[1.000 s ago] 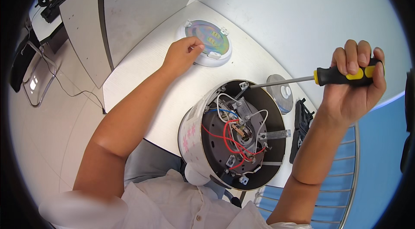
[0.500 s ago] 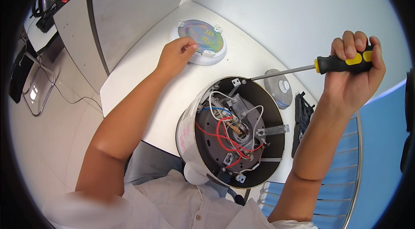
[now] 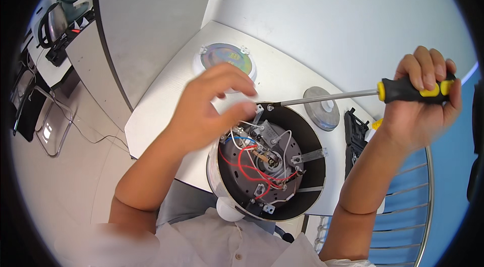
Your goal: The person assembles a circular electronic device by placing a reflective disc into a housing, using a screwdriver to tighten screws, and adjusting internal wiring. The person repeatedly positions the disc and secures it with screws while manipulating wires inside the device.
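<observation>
A rice cooker body (image 3: pixel 214 169), a wide round shell, lies tipped with its opened underside facing up, showing red, white and blue wires (image 3: pixel 247 161) and metal brackets. My right hand (image 3: pixel 421 98) grips a black-and-yellow screwdriver (image 3: pixel 327 98), held nearly level. Its tip meets a small screw (image 3: pixel 270 108) at the shell's far rim. Over the rim's left side hovers my left hand (image 3: pixel 206 111), blurred, thumb and fingers apart with nothing between them. The thumb tip is close to a small metal bracket (image 3: pixel 259 113); whether they touch I cannot tell.
Behind my left hand lies a round white cover (image 3: pixel 252 71) with a shiny iridescent face. A round lid with a white knob (image 3: pixel 321 113) and an open black tool case (image 3: pixel 354 133) are on the white table (image 3: pixel 282 78). A grey partition (image 3: pixel 146 25) stands at left.
My left hand has come away from the white cover, toward me and right to the shell's rim, its fingers spreading. The screwdriver stays at the rim, its handle slightly lower. The whole view has shifted.
</observation>
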